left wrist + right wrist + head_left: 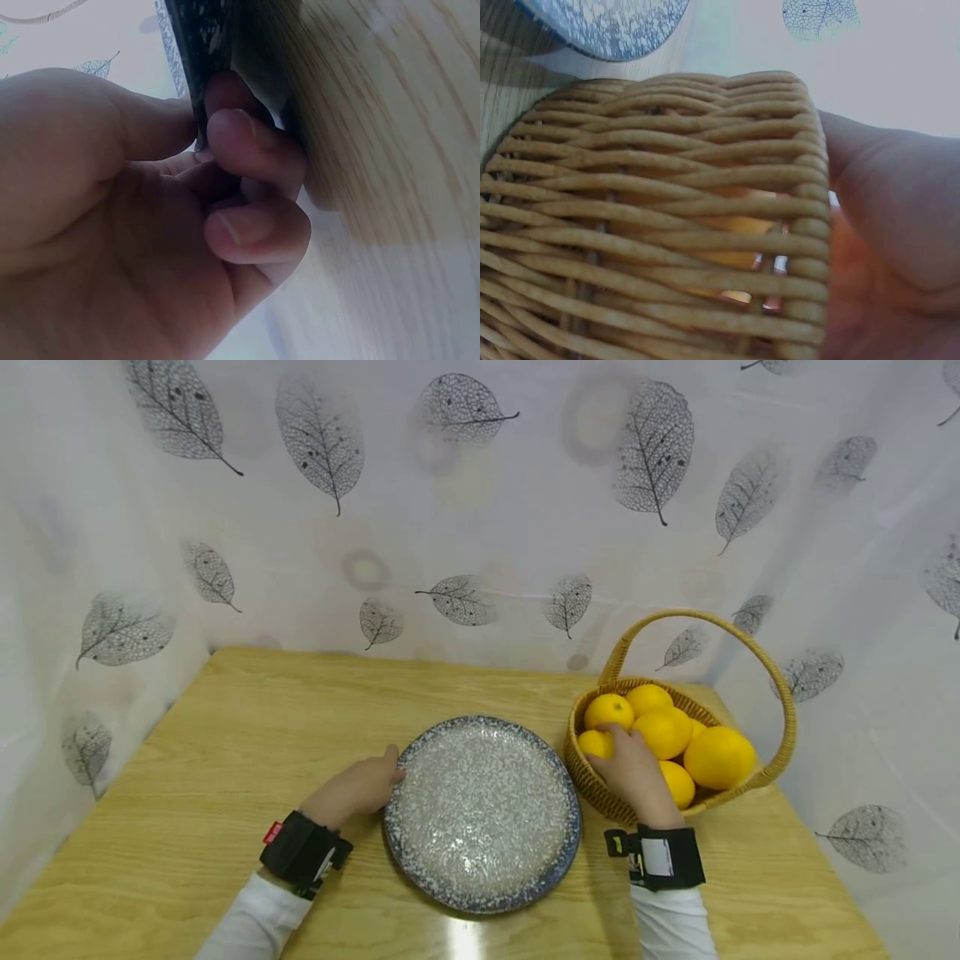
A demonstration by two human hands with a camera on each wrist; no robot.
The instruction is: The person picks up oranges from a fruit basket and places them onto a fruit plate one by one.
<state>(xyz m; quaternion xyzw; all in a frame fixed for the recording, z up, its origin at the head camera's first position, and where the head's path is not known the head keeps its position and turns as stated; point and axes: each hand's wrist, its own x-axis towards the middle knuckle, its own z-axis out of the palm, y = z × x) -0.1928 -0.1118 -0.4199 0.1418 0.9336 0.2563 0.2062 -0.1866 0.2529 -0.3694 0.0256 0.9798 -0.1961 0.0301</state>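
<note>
A round speckled grey plate with a dark blue rim lies on the table. At its left edge my left hand pinches the rim; in the left wrist view the thumb lies on the upper side and curled fingers are under the edge. To the right, my right hand reaches into a wicker basket and grips an orange at the basket's near left side. From the right wrist, the woven wall hides most of the fingers and the fruit.
Several other oranges fill the basket, whose tall arched handle rises over them. The basket stands close beside the plate on the wooden table. A leaf-print curtain hangs behind the table and along its sides.
</note>
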